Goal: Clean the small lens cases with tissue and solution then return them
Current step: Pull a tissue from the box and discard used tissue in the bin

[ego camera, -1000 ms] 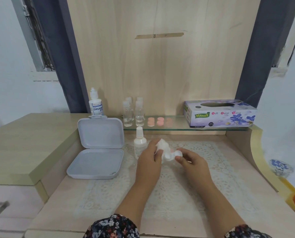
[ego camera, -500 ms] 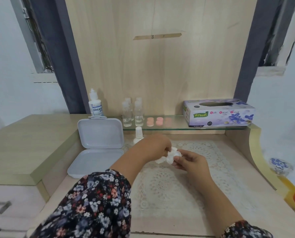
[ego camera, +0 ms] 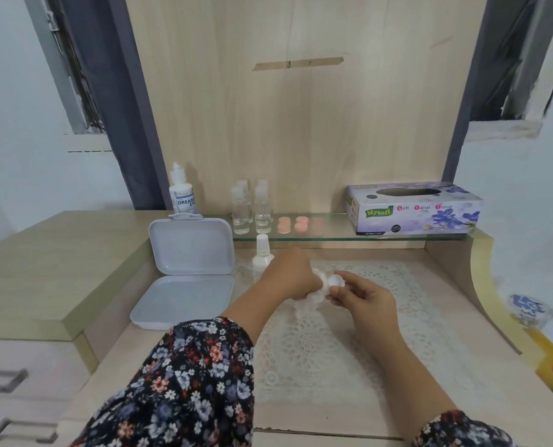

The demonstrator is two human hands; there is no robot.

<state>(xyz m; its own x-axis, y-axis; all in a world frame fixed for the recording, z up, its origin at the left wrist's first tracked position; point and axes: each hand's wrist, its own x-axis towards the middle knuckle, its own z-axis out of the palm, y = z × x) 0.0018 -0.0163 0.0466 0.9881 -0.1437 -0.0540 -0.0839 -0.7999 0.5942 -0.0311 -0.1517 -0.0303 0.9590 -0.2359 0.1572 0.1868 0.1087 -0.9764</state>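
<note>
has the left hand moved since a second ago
Yes. The left hand has gone up and back toward the small spray bottle, now covering its lower body, where earlier it sat just right of it.

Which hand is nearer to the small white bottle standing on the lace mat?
The left hand: it is right beside the white bottle, partly covering it. The right hand is farther to the right, past the tissue.

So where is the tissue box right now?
In the head view, the tissue box sits at the right end of the glass shelf, against the wooden back panel, to the right of the pink caps.
</note>
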